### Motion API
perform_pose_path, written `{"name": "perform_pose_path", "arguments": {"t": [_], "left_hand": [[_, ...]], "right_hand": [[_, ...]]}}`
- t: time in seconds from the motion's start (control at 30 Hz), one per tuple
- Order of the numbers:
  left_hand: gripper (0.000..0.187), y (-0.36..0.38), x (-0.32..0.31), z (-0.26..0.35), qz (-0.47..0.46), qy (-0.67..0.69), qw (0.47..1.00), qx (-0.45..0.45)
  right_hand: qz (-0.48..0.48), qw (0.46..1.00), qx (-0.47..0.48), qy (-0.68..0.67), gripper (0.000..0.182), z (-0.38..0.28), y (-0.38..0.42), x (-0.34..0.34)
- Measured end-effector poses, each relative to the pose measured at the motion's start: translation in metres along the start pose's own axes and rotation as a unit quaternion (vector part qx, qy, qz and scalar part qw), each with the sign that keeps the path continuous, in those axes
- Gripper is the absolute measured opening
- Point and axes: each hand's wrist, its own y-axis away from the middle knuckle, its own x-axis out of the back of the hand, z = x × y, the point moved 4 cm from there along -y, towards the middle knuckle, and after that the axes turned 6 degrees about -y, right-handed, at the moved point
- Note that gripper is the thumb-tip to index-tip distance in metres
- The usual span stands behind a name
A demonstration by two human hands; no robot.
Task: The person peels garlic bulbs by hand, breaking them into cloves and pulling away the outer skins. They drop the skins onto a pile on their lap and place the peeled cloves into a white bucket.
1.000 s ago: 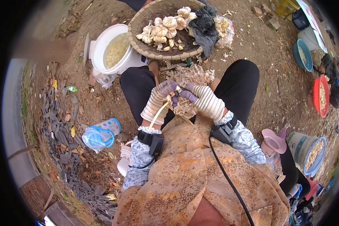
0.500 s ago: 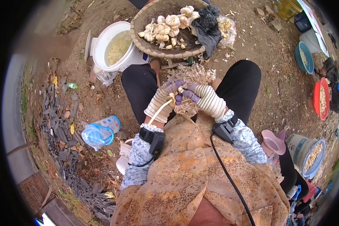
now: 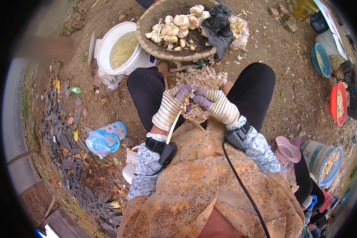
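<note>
Both my hands wear striped gloves with purple fingers and meet between my knees. My left hand (image 3: 174,104) is closed on a garlic (image 3: 187,102), whose long pale stem (image 3: 173,126) hangs down past the wrist. My right hand (image 3: 217,104) is closed too, its fingertips pinching at the garlic's top and touching the left fingers. Small details between the fingertips are too fine to make out. Below and beyond the hands lies a heap of papery garlic skins (image 3: 204,76). Farther off, a woven basket (image 3: 146,47) holds garlic bulbs (image 3: 174,29) and loose cloves.
A white bucket (image 3: 101,55) with peeled cloves in liquid stands left of the basket. A dark cloth (image 3: 218,31) hangs over the basket's right edge. A blue-handled container (image 3: 114,133) lies at left. On the right are a teal basin (image 3: 317,65), a red basin (image 3: 334,105) and a pink hat (image 3: 288,150).
My left hand has turned slightly, and the stem now hangs steeper and farther right. Both hands stay together at the garlic, with the right hand nearly in place.
</note>
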Motion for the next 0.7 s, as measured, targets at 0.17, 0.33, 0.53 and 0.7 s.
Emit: {"name": "perform_pose_path", "arguments": {"t": [0.17,0.33,0.53,0.7], "left_hand": [[0.042,0.000,0.002,-0.010,-0.004,0.110,0.993,0.038],[0.038,0.009,-0.001,0.008,0.009,0.019,0.997,-0.077],[0.028,0.007,0.002,0.001,-0.003,-0.010,0.999,-0.048],[0.028,0.012,-0.008,-0.006,-0.058,0.261,0.963,0.023]], "right_hand": [[-0.008,0.998,-0.046,-0.049,0.027,-0.003,0.000,0.000],[0.003,0.997,-0.054,-0.059,0.029,-0.005,-0.001,0.002],[-0.028,0.985,-0.096,-0.139,0.029,-0.008,0.000,0.001],[-0.041,0.974,-0.062,-0.213,0.032,-0.009,-0.001,-0.004]]}}
